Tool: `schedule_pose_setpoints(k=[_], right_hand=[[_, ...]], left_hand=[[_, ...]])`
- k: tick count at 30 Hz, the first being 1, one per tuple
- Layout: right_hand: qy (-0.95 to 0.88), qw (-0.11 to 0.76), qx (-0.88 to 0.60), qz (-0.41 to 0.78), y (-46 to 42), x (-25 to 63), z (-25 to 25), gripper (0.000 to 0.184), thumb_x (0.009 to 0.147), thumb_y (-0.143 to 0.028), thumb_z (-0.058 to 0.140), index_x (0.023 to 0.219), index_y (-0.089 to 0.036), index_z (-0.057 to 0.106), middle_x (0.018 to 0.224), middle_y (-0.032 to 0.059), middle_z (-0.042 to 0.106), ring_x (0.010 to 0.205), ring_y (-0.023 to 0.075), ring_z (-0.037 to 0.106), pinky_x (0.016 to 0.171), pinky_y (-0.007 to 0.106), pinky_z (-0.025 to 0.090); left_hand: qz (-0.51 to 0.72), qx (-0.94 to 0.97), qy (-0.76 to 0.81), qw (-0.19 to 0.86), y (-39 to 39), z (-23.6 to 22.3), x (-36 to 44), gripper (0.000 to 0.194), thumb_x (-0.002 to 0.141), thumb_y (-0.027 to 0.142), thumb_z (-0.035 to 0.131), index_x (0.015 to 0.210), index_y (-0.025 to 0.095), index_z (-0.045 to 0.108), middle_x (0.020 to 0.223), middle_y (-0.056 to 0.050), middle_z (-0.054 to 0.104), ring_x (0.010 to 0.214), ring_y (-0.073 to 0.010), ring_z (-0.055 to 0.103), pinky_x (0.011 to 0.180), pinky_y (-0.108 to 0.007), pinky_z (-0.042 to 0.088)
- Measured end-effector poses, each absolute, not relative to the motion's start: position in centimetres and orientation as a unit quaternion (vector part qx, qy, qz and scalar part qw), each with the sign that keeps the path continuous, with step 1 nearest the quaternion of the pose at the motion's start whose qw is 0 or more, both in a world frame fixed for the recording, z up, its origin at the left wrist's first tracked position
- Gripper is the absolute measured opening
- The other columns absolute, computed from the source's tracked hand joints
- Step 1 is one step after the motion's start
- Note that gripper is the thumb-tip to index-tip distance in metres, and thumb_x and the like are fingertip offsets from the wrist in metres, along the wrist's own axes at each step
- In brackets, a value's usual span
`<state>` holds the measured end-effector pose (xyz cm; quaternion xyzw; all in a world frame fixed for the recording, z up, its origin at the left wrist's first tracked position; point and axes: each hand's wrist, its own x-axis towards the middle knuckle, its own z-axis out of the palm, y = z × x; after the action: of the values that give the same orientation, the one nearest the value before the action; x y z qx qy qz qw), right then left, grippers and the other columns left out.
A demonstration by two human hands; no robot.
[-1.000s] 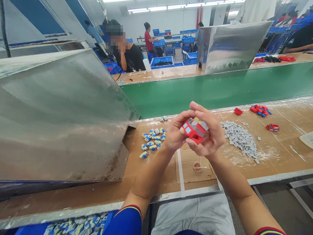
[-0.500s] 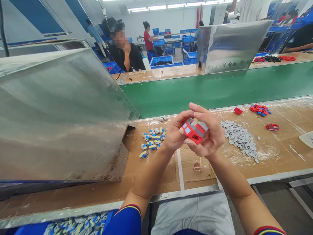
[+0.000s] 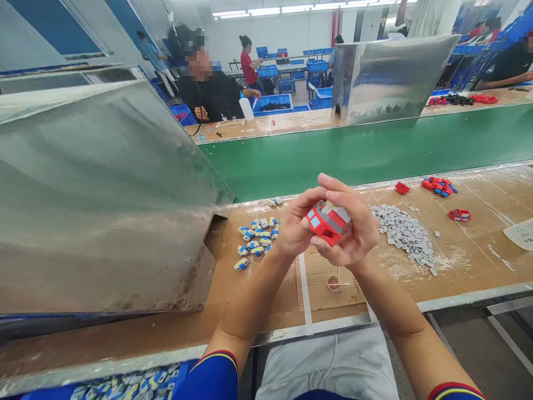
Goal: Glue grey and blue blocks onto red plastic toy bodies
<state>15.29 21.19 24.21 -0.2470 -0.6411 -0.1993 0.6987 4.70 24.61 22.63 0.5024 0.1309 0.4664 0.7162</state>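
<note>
Between my two hands, above the bench, is a small red toy vehicle [image 3: 328,224] with light-blue windows, grey parts and a bit of yellow on top. My left hand [image 3: 295,223] is closed on its left side. On the right side, my right hand [image 3: 353,225] wraps round it, fingers over the top and thumb below. Part of the toy is hidden by my fingers. Below my hands lies a piece of cardboard [image 3: 320,300] with a small round dish [image 3: 333,283] and cotton swabs on it.
Left are several blue, yellow and grey pieces [image 3: 258,239] and a large metal hood [image 3: 108,200]. Right lie a heap of grey tiles [image 3: 402,233], a red part [image 3: 402,188], red-and-blue parts [image 3: 440,186] and a red vehicle [image 3: 459,215]. A green belt [image 3: 308,155] runs behind; a co-worker [image 3: 208,91] sits beyond.
My hands hold the toy in nearly the same pose. The view has shifted slightly. Across the belt, the co-worker's raised hand has come down from the face, and an arm now reaches toward a blue crate.
</note>
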Motion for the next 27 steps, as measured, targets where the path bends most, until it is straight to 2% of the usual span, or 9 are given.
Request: schedule_pose_setpoints(k=[3,8,17,22,27], right_hand=[[-0.641,0.702,-0.251,-0.180,21.26,15.21,24.00,0.053,0.097,-0.053,0.060,0.143,-0.026,0.057,0.133,0.0133,0.075,0.116,0.0310,0.076,0.085,0.050,0.071],[-0.656,0.698,-0.238,-0.157,21.15,15.36,23.84,0.056,0.098,-0.050,0.061,0.149,-0.027,0.053,0.142,0.0136,0.070,0.124,0.0323,0.073,0.092,0.053,0.069],[-0.668,0.690,-0.249,-0.128,21.14,15.60,23.50,0.058,0.099,-0.051,0.059,0.152,-0.028,0.049,0.148,0.0137,0.066,0.131,0.0339,0.069,0.102,0.058,0.065],[-0.668,0.691,-0.239,-0.139,21.14,15.61,23.76,0.060,0.099,-0.048,0.061,0.154,-0.028,0.049,0.146,0.0134,0.067,0.129,0.0333,0.070,0.099,0.056,0.067],[-0.659,0.704,-0.223,-0.143,21.23,15.48,23.97,0.059,0.097,-0.044,0.064,0.152,-0.025,0.053,0.143,0.0134,0.070,0.126,0.0315,0.072,0.096,0.052,0.069]], left_hand=[[0.509,0.513,0.117,0.681,24.30,23.12,4.68,0.058,0.060,0.068,0.092,0.099,0.028,0.080,0.098,-0.001,0.076,0.093,-0.0188,0.071,0.081,-0.027,0.060],[0.512,0.552,0.091,0.652,24.35,23.06,4.50,0.059,0.066,0.072,0.087,0.106,0.030,0.080,0.099,-0.003,0.075,0.104,-0.0237,0.072,0.082,-0.032,0.062],[0.515,0.558,0.099,0.644,24.63,22.78,4.56,0.064,0.065,0.075,0.086,0.108,0.028,0.079,0.108,-0.005,0.077,0.099,-0.0241,0.074,0.079,-0.033,0.064],[0.516,0.560,0.125,0.636,24.64,22.67,4.52,0.068,0.063,0.079,0.085,0.108,0.028,0.079,0.108,-0.007,0.077,0.097,-0.0260,0.074,0.079,-0.037,0.065],[0.516,0.551,0.110,0.647,24.61,22.70,4.55,0.062,0.064,0.073,0.088,0.108,0.030,0.079,0.106,-0.004,0.077,0.094,-0.0226,0.074,0.081,-0.035,0.064]])
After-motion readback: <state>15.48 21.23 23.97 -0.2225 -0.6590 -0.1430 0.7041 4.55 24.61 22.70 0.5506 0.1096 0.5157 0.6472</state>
